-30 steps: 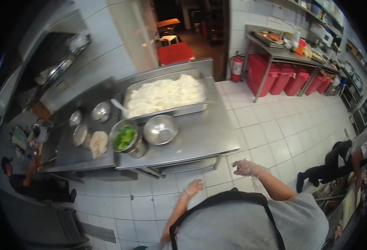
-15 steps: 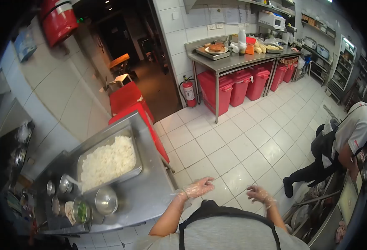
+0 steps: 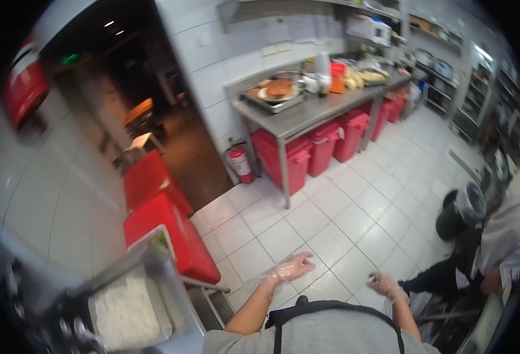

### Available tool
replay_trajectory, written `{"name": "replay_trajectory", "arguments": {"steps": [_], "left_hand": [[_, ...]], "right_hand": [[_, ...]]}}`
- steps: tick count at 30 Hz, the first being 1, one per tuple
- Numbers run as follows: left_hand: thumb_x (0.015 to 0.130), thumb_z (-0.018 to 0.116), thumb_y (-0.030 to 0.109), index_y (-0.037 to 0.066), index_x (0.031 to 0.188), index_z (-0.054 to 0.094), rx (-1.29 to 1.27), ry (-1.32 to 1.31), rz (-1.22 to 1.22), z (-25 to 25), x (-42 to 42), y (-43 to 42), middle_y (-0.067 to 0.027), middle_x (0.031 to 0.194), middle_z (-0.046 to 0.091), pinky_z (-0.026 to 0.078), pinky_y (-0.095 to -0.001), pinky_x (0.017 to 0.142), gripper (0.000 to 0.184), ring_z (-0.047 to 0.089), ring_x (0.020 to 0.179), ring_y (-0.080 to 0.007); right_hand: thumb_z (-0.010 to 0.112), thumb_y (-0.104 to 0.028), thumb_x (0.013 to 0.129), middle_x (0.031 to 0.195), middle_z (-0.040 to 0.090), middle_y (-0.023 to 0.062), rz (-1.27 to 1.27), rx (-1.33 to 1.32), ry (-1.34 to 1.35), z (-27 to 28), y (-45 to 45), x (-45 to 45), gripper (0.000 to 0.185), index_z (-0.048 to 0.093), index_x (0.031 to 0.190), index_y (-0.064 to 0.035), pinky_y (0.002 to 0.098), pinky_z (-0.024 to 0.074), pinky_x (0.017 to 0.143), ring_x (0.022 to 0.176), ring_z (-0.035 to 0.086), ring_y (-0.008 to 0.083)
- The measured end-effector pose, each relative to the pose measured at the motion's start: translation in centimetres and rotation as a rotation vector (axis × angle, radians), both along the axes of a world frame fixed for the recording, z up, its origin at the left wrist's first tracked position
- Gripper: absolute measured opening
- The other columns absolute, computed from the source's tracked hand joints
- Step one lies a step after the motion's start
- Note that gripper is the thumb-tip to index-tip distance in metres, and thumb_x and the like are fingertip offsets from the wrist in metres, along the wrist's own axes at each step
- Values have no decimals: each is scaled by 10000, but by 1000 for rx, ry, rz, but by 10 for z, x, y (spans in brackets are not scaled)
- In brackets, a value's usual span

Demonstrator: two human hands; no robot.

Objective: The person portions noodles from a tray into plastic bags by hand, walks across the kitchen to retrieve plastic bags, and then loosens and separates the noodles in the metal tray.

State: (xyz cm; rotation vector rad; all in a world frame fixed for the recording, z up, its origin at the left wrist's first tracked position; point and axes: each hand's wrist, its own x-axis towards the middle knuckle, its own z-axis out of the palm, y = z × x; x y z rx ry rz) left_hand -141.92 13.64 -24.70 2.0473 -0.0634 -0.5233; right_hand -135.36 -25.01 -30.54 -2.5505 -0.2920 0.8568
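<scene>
My left hand (image 3: 295, 267) reaches forward above the tiled floor in a loose clear plastic glove, its fingers stretched out and nothing in them. To its right, my right hand (image 3: 384, 284) is gloved too. Its fingers bend loosely apart, and I see nothing held. Neither hand touches anything. Nearest to the left hand is the steel counter (image 3: 187, 315), with a metal tray of white rice (image 3: 127, 312) on it at the lower left.
Red containers (image 3: 171, 233) stand by the doorway, near a fire extinguisher (image 3: 240, 162). A steel table (image 3: 313, 118) holds a plate of food (image 3: 279, 90), with red bins (image 3: 325, 147) beneath. At the right, a person (image 3: 502, 236) stands by a black bin (image 3: 458, 215).
My view has turned and moved forward. The rice tray has slid toward the lower-left corner, and the steel table and red containers look closer. Both hands stay raised and empty.
</scene>
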Motion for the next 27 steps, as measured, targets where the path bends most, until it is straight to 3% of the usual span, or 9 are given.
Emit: {"name": "replay_trajectory", "arguments": {"steps": [3, 6, 7, 10, 12, 17, 23, 25, 27], "left_hand": [[910, 557, 486, 70, 1409, 401, 167, 6, -67, 29, 79, -14, -187, 1255, 599, 460, -409, 971, 668, 592, 1131, -333], [896, 594, 512, 54, 1413, 401, 1, 52, -196, 45, 153, -28, -198, 1253, 586, 480, -387, 944, 717, 578, 1147, -306], [895, 595, 514, 51, 1413, 401, 50, 53, -226, 35, 176, -31, -199, 1255, 585, 479, -388, 945, 721, 580, 1144, -308], [891, 591, 522, 53, 1414, 401, 143, 50, -255, 3, 248, -55, -199, 1265, 583, 476, -393, 951, 728, 585, 1140, -314], [887, 576, 532, 65, 1418, 402, 175, 80, -239, 0, 289, -72, -192, 1276, 585, 473, -403, 959, 727, 590, 1142, -318], [878, 590, 528, 75, 1413, 413, 204, 43, -282, 8, 417, -111, -173, 1261, 600, 480, -411, 947, 723, 600, 1130, -318], [873, 669, 389, 47, 1389, 428, 144, -101, -19, 22, 540, -127, -179, 1223, 620, 490, -422, 926, 665, 614, 1111, -319], [872, 667, 398, 45, 1380, 437, 122, 2, -27, 23, 574, -126, -175, 1202, 631, 493, -417, 923, 661, 618, 1105, -318], [866, 670, 409, 42, 1375, 444, 192, 42, -48, 10, 619, -120, -169, 1182, 642, 498, -404, 918, 667, 624, 1096, -313]], "right_hand": [[684, -328, 803, 1058, 691, 189, -161, -66, -123, 10, -20, 40, 514, 601, 1230, -54, 421, 515, 876, 982, 662, 344], [676, -316, 792, 1091, 679, 196, -310, 5, 17, -7, -48, 56, 497, 617, 1220, -70, 424, 503, 909, 1043, 639, 351], [674, -312, 786, 1104, 674, 199, -345, 45, 95, -12, -58, 64, 492, 623, 1215, -76, 427, 498, 923, 1067, 630, 352], [675, -302, 767, 1135, 660, 208, -182, -240, 103, -30, -99, 92, 489, 637, 1206, -90, 425, 479, 960, 1120, 604, 355], [681, -312, 752, 1152, 651, 214, -291, -196, 127, -41, -125, 132, 512, 634, 1207, -82, 431, 475, 965, 1121, 602, 363], [651, -276, 774, 1105, 665, 216, -426, -93, -6, -21, -161, 298, 474, 632, 1200, -69, 436, 495, 929, 1063, 625, 368], [633, -297, 808, 1098, 670, 199, -66, -20, -254, 0, -136, 526, 484, 600, 1219, -44, 427, 499, 911, 1037, 633, 362], [630, -323, 830, 1116, 661, 194, -69, 265, -91, 30, -104, 591, 494, 584, 1245, -59, 412, 494, 915, 1051, 628, 345], [631, -335, 838, 1113, 658, 197, -8, 321, -62, 47, -76, 644, 502, 578, 1248, -51, 410, 491, 916, 1036, 631, 337]]}}
